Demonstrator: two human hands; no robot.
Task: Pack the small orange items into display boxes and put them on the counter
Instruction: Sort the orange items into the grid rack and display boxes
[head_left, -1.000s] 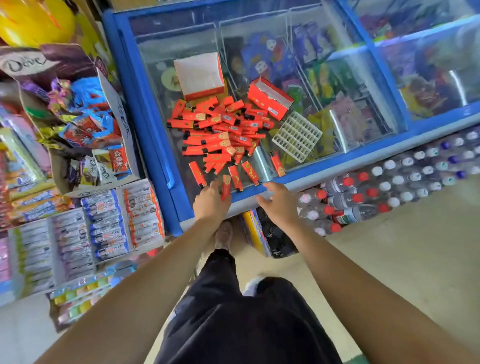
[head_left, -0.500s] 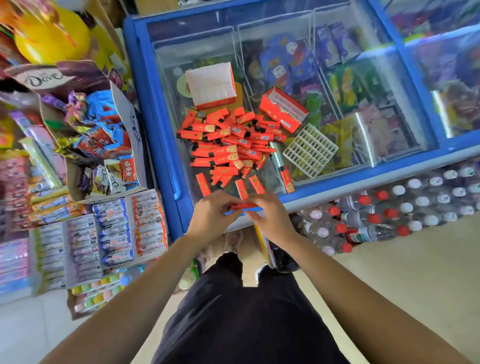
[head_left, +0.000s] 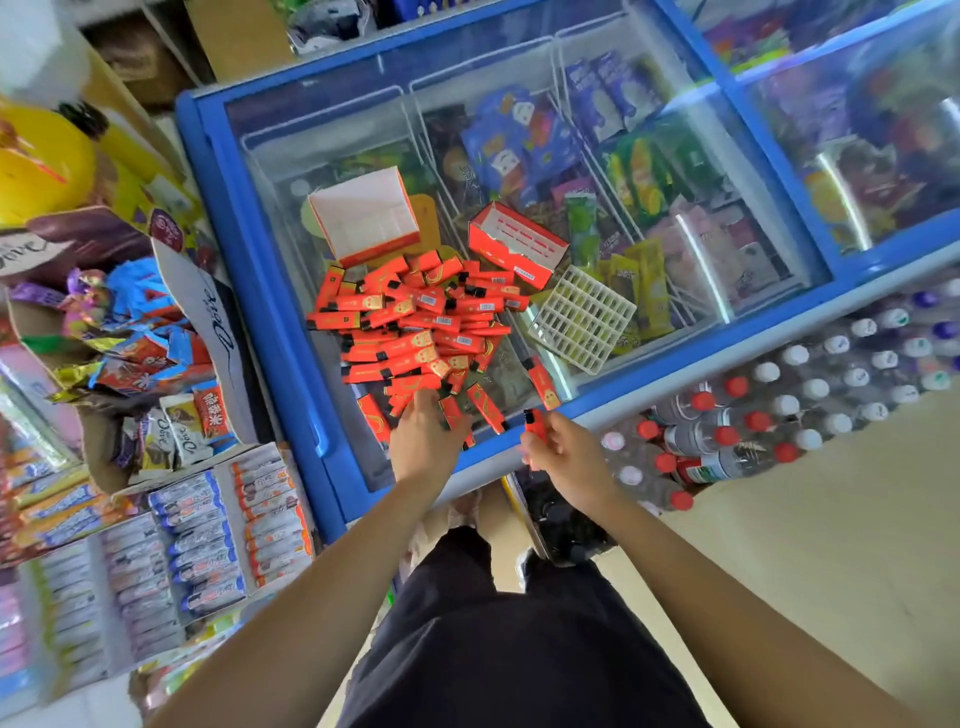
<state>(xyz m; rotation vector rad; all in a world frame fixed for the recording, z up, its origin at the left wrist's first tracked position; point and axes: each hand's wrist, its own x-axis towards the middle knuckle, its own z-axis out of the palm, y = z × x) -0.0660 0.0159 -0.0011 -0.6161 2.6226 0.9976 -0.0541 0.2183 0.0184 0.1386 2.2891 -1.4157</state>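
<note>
Gathering is under way: the right hand (head_left: 563, 452) is gripping one small orange item (head_left: 535, 427), fingers curled shut around it, while the left hand (head_left: 426, 436) is pressing down, loosely spread, on loose items at the near edge of the freezer lid (head_left: 291, 218). At twelve o'clock beyond them the orange pile (head_left: 415, 322) is waiting, the white grid insert (head_left: 582, 317) at two o'clock. Farther off, two display boxes (head_left: 363, 218) are sitting empty; the next move, I'd say, calls for carrying a handful up there.

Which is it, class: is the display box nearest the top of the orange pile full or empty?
Empty. The display box shows only its bare white inside; the orange items lie outside it on the freezer lid.
</note>
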